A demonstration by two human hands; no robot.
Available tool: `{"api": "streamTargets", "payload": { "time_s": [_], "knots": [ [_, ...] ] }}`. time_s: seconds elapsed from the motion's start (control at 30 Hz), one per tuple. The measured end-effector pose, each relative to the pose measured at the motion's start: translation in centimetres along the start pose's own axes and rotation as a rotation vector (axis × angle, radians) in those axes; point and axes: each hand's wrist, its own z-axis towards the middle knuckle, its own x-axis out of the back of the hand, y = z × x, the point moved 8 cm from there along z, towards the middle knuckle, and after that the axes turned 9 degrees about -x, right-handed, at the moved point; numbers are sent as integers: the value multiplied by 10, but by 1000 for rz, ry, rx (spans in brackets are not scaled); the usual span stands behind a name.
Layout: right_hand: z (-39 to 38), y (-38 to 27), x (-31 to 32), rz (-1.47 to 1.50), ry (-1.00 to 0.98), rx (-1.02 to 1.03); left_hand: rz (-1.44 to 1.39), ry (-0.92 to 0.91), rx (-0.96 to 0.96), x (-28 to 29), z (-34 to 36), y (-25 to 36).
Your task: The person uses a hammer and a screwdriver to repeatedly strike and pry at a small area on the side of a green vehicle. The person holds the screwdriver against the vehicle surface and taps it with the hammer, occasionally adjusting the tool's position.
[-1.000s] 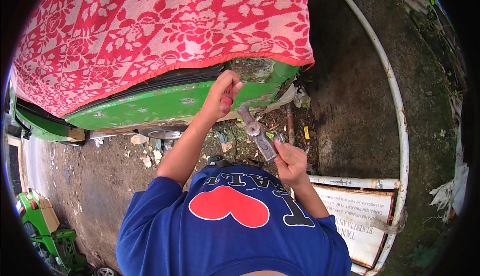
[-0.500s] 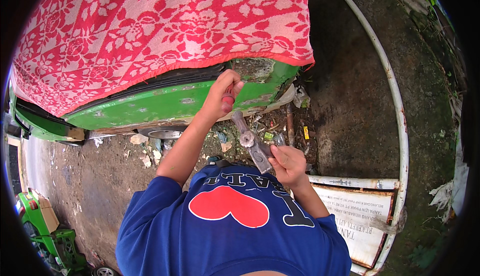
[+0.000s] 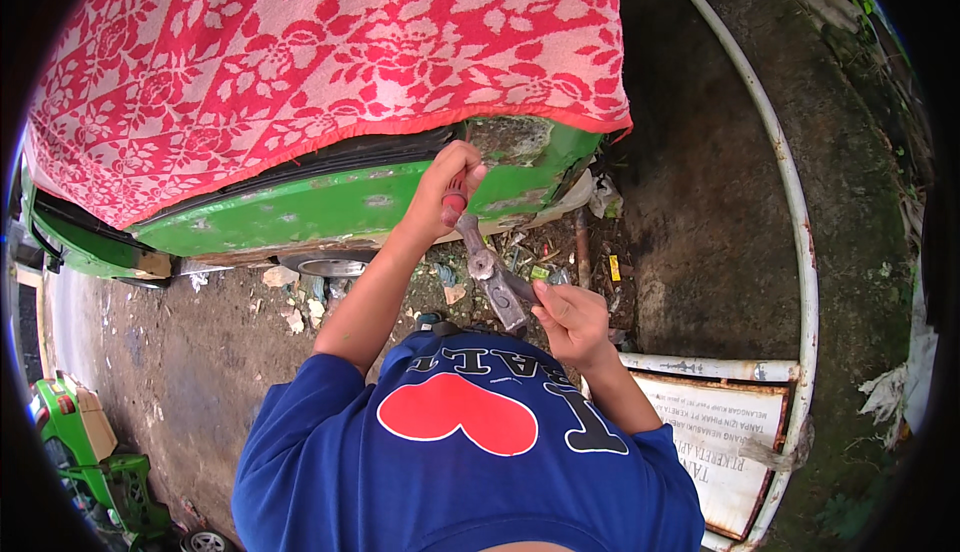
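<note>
My left hand (image 3: pixel 447 186) is closed round a red-handled tool (image 3: pixel 455 198) that looks like a screwdriver, in front of the green car body (image 3: pixel 340 202). Its butt end points back toward me; the blade is hidden. In my right hand (image 3: pixel 577 322), fingers wrap the dark handle of a worn metal hammer (image 3: pixel 486 270). The narrow end of the hammer head meets or nearly meets the butt of the red handle; I cannot tell if they touch. Pale scraped patches mark the green panel, and a rough bare patch (image 3: pixel 512 140) lies beyond my left hand.
A red and pink floral blanket (image 3: pixel 330 62) covers the car's top. Rubbish and flakes (image 3: pixel 297 302) litter the ground below. To the right stand a bent white pipe (image 3: pixel 790 167) and a rusty-framed white sign (image 3: pixel 700 432). A green vehicle part (image 3: pixel 110 482) lies lower left.
The hammer in my right hand has moved slightly left and up, bringing its head to the butt of the red handle. My left hand has barely moved.
</note>
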Motion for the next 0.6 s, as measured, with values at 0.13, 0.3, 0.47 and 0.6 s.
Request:
{"api": "streamTargets", "payload": {
  "time_s": [0.13, 0.3, 0.47, 0.6],
  "knots": [
    [-3, 5, -1, 21, 12, -38, -7, -13, -11, -1, 1, 2],
    [-4, 4, 1, 27, 21, -40, -14, -18, -11, -3, 1, -4],
    [-4, 5, 1, 27, 21, -48, -19, -29, 2, -4, 1, -5],
    [-4, 4, 1, 16, 11, -66, 3, -6, -12, -5, 1, -6]
  ]
}}
